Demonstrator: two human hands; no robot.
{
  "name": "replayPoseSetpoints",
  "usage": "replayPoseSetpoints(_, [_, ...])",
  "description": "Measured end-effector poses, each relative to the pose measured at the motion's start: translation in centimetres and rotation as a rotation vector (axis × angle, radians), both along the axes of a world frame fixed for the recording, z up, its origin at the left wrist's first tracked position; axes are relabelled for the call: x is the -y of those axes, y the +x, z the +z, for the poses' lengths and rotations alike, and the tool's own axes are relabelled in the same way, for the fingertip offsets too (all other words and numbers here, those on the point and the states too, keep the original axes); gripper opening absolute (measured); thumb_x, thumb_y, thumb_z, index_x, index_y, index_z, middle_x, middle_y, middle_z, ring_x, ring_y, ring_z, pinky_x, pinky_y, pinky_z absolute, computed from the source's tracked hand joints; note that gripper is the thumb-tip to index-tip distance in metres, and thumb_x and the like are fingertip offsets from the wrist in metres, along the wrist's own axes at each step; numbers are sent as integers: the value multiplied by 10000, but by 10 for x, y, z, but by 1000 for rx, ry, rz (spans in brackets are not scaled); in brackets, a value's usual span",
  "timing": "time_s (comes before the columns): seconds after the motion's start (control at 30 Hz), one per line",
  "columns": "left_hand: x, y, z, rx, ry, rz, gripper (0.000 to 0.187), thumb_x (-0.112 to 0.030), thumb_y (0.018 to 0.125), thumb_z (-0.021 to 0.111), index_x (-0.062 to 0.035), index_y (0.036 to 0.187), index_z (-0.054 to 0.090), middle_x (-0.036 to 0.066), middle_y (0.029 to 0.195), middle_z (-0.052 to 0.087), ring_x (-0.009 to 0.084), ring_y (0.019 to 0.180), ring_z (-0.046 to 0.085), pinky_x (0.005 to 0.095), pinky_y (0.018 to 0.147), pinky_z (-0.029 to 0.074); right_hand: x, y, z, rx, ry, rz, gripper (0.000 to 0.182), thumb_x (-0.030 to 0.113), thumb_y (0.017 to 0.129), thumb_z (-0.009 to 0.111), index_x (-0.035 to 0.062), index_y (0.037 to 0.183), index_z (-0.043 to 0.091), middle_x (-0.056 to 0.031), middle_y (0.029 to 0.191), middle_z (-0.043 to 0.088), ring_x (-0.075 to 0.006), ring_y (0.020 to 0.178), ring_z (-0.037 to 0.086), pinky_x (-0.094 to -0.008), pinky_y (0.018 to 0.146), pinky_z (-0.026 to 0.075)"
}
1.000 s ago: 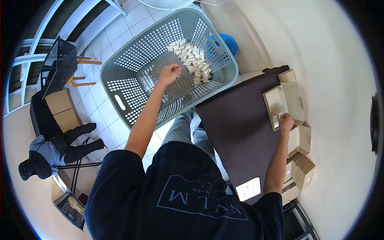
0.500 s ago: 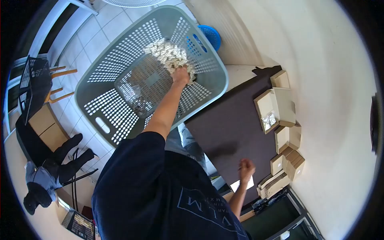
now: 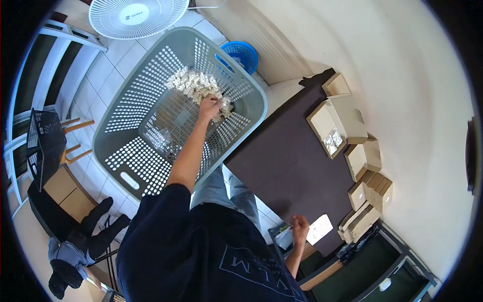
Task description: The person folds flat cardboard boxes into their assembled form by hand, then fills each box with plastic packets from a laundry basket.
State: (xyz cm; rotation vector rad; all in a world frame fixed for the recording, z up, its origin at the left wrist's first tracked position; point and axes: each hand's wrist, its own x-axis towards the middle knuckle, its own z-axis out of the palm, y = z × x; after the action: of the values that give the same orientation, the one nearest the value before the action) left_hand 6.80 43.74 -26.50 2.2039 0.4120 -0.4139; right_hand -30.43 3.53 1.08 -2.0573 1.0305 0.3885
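My left hand (image 3: 210, 106) reaches into a big grey-green perforated basket (image 3: 132, 90). Its fingers are closed at the edge of a heap of small cream-coloured pieces (image 3: 191, 83); whatever they hold is too small to make out. Clear plastic bags (image 3: 163, 141) lie elsewhere on the basket floor. Over the front end of the dark brown table (image 3: 287, 151), my right hand (image 3: 300, 229) has curled fingers, and its contents cannot be made out. Beside it lies a white card (image 3: 320, 229).
Open cardboard boxes (image 3: 347, 121) line the table's wall side, one holding small silvery packets (image 3: 332, 142). A blue basket (image 3: 241, 55) and a white fan (image 3: 136, 15) stand beyond the big basket. Another person (image 3: 70, 256) is at lower left, near a black crate (image 3: 43, 138).
The view has shifted, showing more of the fan. My left hand remains at the cream-coloured heap. My right hand has moved from above the card to beside it, nearer the table edge.
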Motion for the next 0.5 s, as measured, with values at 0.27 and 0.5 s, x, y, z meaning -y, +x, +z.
replayPoseSetpoints(0.27, [-8, -86, 198, 102, -1177, 250, 289, -86, 948, 571, -56, 1225, 496, 78, 1084, 593, 176, 978, 586, 394, 822, 528, -67, 136, 70, 230, 65, 261, 211, 171, 908, 653, -16, 1004, 670, -84, 860, 690, -153, 793, 636, -306, 688, 510])
replayPoseSetpoints(0.5, [63, -169, 334, 285, -1244, -82, 336, -54, 924, 557, -10, 1248, 481, 115, 1026, 663, 144, 880, 630, 303, 779, 528, -132, 156, 127, 604, 573, 277, 267, 142, 925, 641, 1, 1147, 598, -31, 933, 622, -84, 755, 588, -216, 567, 438])
